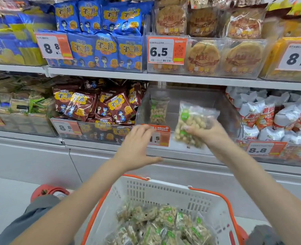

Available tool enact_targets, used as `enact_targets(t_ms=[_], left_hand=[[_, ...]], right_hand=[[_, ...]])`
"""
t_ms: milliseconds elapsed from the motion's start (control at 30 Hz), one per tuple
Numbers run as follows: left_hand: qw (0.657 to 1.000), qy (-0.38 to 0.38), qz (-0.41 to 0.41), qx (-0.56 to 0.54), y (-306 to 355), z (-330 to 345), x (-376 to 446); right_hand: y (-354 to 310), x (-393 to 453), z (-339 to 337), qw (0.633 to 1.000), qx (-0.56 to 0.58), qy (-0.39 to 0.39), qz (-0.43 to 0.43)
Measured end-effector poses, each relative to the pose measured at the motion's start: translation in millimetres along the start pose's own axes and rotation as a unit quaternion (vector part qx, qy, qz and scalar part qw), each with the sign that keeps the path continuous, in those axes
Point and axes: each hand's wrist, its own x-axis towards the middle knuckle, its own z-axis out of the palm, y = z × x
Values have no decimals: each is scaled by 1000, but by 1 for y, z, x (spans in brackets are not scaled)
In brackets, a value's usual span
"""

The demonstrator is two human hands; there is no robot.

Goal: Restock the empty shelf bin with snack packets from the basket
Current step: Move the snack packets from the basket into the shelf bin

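**Restocking the nut packets, one already in the bin, second on its way**

So the clear shelf bin (185,96) on the lower shelf is nearly bare. There's one snack packet (158,110) standing upright against its left wall, and that's it. Neighbouring bins are stuffed: dark red packs (93,106) to the left, white and orange bags (273,117) to the right.

The right hand (209,133) is clamped on another packet (194,121), fingers wrapped round its lower half so the clear bag of pale nuts sticks up above the fist. It's held right at the bin's front edge, above the front lip, which looks to me like the spot you'd want before dropping it in beside the first one.

The left hand (137,147) is empty, fingers spread flat and apart, hovering in front of the orange price tag (161,137) on the bin's front. My guess is it's there to steady things or is between grabs, can't really say which.

The basket (164,191), white with orange handles, sits just below the arms, close to the person, and it's got a good pile of the same packets (160,225) in it. Keeping it right under the shelf makes each trip short. Loads left to move, I'd say.
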Motion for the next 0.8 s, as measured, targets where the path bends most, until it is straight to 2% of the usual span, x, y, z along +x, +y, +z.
enact_targets(t_ms=[67, 133, 233, 333, 400, 500, 567, 633, 733, 800], left_hand=[[995, -6, 51, 80, -29, 6, 13], [990, -28, 84, 106, -44, 15, 20], [988, -7, 121, 100, -61, 24, 23], [990, 6, 123, 73, -67, 27, 20], [993, -1, 114, 42, -65, 27, 20], [993, 9, 114, 5, -65, 29, 16], [990, 23, 131, 57, -68, 32, 11], [986, 31, 128, 101, -69, 36, 7], [985, 38, 122, 113, -64, 40, 6], [985, 38, 111, 123, -60, 42, 6]], right_hand=[[-16, 40, 10, 999, -40, -2, 0], [-17, 83, 26, 998, -68, 6, 3], [-10, 128, 52, 991, -118, 21, 56], [8, 153, 79, 980, -137, -33, 140], [19, 162, 96, 971, -171, -46, 160], [44, 184, 105, 962, -230, -45, 143], [44, 186, 106, 947, -278, -39, 153], [32, 175, 110, 943, -279, -34, 178], [35, 178, 107, 933, -327, -23, 149], [36, 181, 108, 937, -330, 17, 109]])
